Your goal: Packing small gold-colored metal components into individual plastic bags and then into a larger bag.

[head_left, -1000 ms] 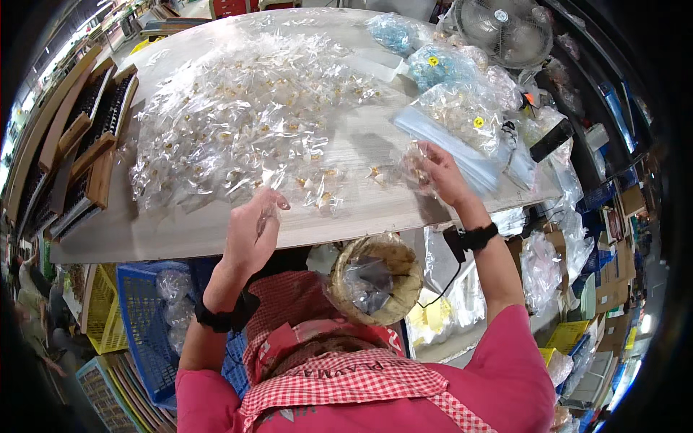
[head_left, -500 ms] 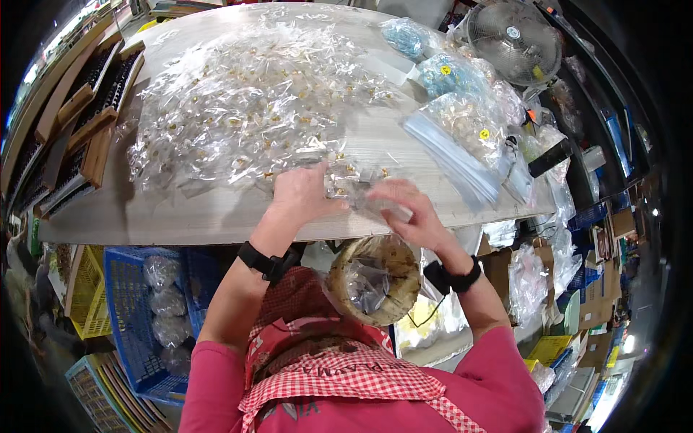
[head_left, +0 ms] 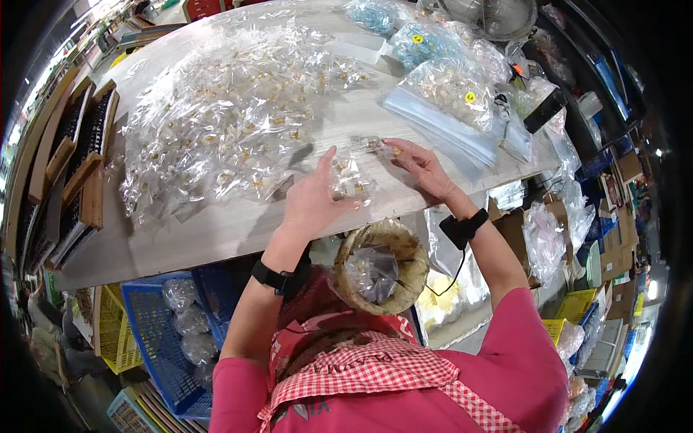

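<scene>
My left hand (head_left: 310, 200) rests at the table's near side, thumb and index finger spread apart. Small clear plastic packets (head_left: 348, 179) with gold-coloured pieces lie between it and my right hand. To the right, my right hand (head_left: 422, 169) has its fingertips closed on the edge of another small clear packet (head_left: 374, 143). A broad heap of similar clear packets (head_left: 224, 108) covers the left and far part of the table (head_left: 180, 242). What lies under my left palm is hidden.
Below the table edge stands a round bin (head_left: 413, 278) with clear plastic inside. A stack of flat clear bags (head_left: 440, 126) and filled bags (head_left: 455, 83) lie at right, near a fan (head_left: 491, 14). Wooden racks (head_left: 90, 180) stand at left; a blue crate (head_left: 155, 328) sits below.
My right hand has moved away from my left, up and to the right across the table. My left thumb and index finger have spread. The whole view has shifted and turned slightly.
</scene>
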Motion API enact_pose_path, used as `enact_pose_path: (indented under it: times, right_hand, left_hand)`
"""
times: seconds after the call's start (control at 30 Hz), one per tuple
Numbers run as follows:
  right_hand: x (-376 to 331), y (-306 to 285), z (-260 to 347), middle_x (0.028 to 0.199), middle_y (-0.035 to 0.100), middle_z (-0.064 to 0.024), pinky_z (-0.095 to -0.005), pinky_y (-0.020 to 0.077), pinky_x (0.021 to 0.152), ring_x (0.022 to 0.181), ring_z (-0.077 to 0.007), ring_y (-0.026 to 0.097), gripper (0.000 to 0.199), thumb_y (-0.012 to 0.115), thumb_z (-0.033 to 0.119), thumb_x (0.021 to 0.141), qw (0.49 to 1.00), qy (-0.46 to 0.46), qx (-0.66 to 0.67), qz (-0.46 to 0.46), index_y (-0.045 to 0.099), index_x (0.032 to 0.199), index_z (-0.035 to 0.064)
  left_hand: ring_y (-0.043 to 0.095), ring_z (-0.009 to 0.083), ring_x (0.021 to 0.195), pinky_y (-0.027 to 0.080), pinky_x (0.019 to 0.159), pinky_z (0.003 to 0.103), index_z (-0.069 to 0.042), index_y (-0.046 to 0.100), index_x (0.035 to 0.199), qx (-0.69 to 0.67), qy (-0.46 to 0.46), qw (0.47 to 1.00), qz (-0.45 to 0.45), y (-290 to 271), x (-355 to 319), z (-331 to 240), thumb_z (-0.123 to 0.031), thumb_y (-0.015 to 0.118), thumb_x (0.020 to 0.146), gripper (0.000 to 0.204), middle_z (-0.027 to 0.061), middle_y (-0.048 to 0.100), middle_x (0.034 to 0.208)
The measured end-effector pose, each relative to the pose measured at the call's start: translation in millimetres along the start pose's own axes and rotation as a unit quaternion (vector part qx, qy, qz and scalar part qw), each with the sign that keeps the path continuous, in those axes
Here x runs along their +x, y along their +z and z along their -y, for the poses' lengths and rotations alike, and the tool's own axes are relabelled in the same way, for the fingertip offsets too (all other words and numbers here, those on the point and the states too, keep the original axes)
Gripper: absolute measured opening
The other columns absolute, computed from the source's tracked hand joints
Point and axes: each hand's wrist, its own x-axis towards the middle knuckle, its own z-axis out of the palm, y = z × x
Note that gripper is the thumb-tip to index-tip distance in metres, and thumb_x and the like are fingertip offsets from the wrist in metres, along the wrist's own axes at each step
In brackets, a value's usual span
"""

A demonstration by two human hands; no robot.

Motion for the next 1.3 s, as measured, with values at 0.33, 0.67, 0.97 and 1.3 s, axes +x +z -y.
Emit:
enact_pose_path:
  times: [0.33,0.67,0.97,1.3]
  right_hand:
    - [50,40,35,0.142,0.047,-0.0099,-0.0350,0.0416,0.097,0.125,-0.0206,0.047,0.049,0.060,0.030,0.094,0.977,-0.113,-0.171,0.065,0.048,0.141,0.0174]
    - [-19,47,34,0.116,0.057,-0.0088,-0.0432,0.0442,0.087,0.105,-0.0307,0.057,0.047,0.075,0.021,0.072,0.921,-0.153,-0.339,0.116,0.065,0.118,0.0175]
    - [-102,85,57,0.105,0.057,-0.0141,-0.0403,0.0469,0.086,0.100,-0.0322,0.057,0.044,0.076,0.020,0.075,0.939,-0.036,-0.196,0.281,0.064,0.117,0.0127]
    - [-90,96,94,0.110,0.056,-0.0138,-0.0335,0.0465,0.079,0.098,-0.0242,0.057,0.054,0.079,0.024,0.076,0.990,-0.002,-0.132,-0.049,0.061,0.123,0.0046]
  left_hand:
    - [0.066,0.0349,0.081,0.052,0.069,0.040,-0.004,0.057,0.125,-0.033,0.003,0.997,-0.074,14,-10,24,-0.033,0.084,0.069,0.069,0.0177,0.067,0.088]
    - [0.063,0.0273,0.066,0.048,0.063,0.035,-0.003,0.065,0.104,-0.140,-0.024,0.988,-0.053,-8,-40,6,-0.022,0.067,0.090,0.024,0.0167,0.067,0.080]
    - [0.043,0.0131,0.056,0.036,0.054,0.029,0.000,0.061,0.082,-0.328,-0.033,0.943,-0.034,7,-77,-10,-0.032,0.045,0.104,0.042,0.0044,0.047,0.060]
    - [0.050,0.0154,0.099,0.043,0.080,0.026,-0.011,-0.002,0.155,-0.546,-0.033,0.829,0.117,37,-66,-55,-0.055,0.033,0.101,0.077,0.0101,0.048,0.126]
